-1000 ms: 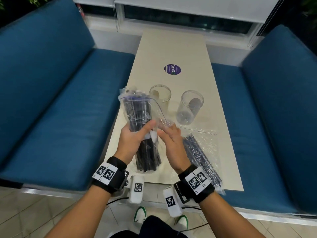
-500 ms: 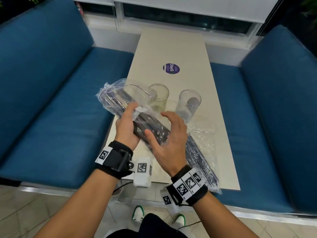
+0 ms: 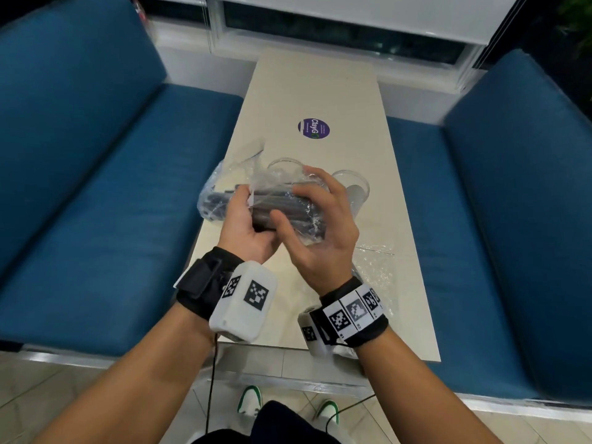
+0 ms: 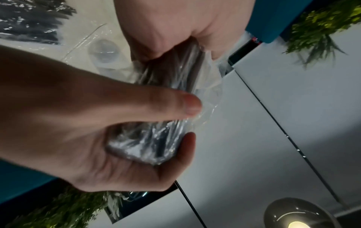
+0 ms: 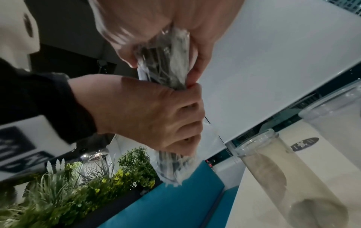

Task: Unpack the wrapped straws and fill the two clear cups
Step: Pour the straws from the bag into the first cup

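While both hands grip straw bag [image 3: 221,200] crosswise above near table [image 3: 320,91], left hand [image 3: 246,229] clenches bundle, right hand [image 3: 323,225] curls round right end. Best: pinch film, tear, keep straws together. Two clear cups [image 3: 352,190] wait just beyond.

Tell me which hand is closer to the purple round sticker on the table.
Right. The right hand grips the straw bag with its fingertips reaching up toward the purple sticker; the left hand holds the bag's other end, lower and farther left.
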The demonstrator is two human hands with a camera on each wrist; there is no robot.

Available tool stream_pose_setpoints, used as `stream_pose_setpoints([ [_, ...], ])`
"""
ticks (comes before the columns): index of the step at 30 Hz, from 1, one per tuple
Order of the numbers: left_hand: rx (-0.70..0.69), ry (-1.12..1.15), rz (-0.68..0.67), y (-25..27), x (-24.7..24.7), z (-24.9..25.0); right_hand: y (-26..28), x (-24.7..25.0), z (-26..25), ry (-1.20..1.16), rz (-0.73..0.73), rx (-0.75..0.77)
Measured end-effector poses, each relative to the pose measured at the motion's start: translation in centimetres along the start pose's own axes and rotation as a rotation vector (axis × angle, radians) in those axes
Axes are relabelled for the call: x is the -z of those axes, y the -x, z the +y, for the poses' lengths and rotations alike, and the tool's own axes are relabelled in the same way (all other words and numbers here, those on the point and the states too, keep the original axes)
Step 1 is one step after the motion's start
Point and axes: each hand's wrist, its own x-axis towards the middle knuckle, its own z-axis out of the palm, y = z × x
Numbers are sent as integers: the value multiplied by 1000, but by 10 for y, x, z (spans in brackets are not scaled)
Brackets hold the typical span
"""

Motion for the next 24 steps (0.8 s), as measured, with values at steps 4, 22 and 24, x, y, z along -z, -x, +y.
stream_pose_setpoints([
  [4, 157, 48, 50, 3, -17, -10, -22, -4, 6, 73, 126, 11],
  [22, -417, -1585, 247, -122, 41, 20, -162, -12, 73, 318, -15, 71],
  [24, -449, -1680, 233, -141, 36, 23, -155, -17, 83, 335, -53, 41],
])
